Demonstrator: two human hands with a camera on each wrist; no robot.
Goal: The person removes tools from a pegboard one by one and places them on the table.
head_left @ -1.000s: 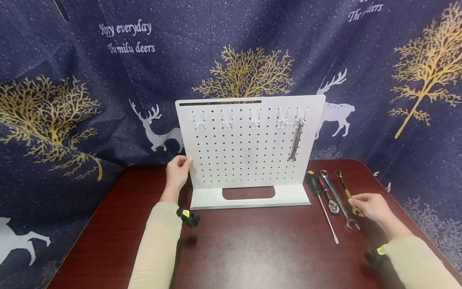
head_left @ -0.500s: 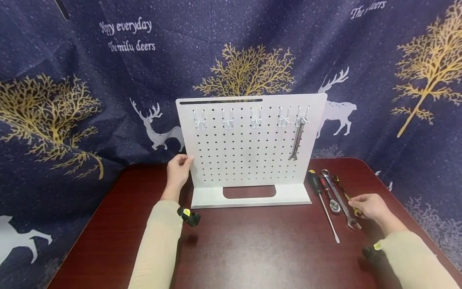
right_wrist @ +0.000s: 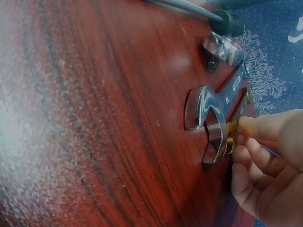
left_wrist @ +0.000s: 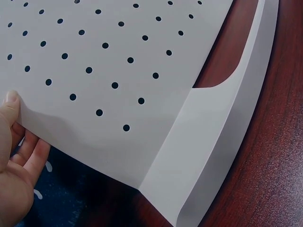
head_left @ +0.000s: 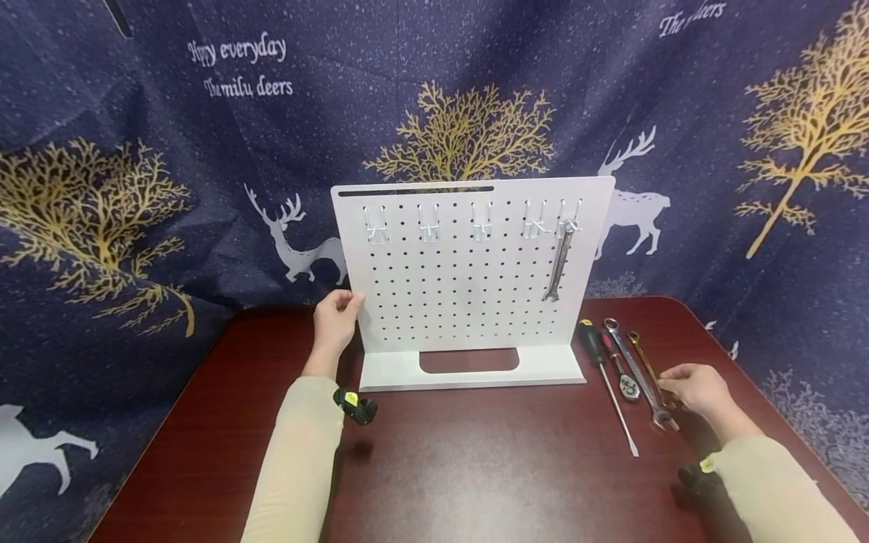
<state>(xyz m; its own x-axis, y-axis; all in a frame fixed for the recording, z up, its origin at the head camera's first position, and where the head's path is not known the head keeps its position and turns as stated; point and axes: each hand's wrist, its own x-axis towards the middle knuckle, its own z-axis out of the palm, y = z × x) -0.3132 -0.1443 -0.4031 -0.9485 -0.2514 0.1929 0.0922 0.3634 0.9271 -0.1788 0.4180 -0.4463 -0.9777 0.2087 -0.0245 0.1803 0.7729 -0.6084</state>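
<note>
A white pegboard [head_left: 468, 302] stands upright on the table. My left hand [head_left: 334, 320] pinches its left edge, thumb [left_wrist: 12, 101] on the front face and fingers behind. At the right, my right hand [head_left: 699, 391] pinches the near end of a gold combination wrench [head_left: 643, 354], which lies low along the table; the fingers partly hide that end. Close beside it lies a larger silver combination wrench [head_left: 634, 369], its open end [right_wrist: 213, 113] just by my fingertips. Left of that are a ratchet wrench [head_left: 627, 386] with a red-and-black handle and a long screwdriver [head_left: 614, 403].
Several white wire hooks [head_left: 429, 226] line the board's upper part. From the rightmost hangs a silver combination wrench [head_left: 558, 264]. Beneath everything is a dark red wooden table [head_left: 475, 452], backed by a blue cloth [head_left: 326, 136] with trees and deer.
The gold wrench's far end has shifted slightly toward me and to the left, closer to the silver wrench. My left hand has stayed at the board's edge. The view has shifted slightly.
</note>
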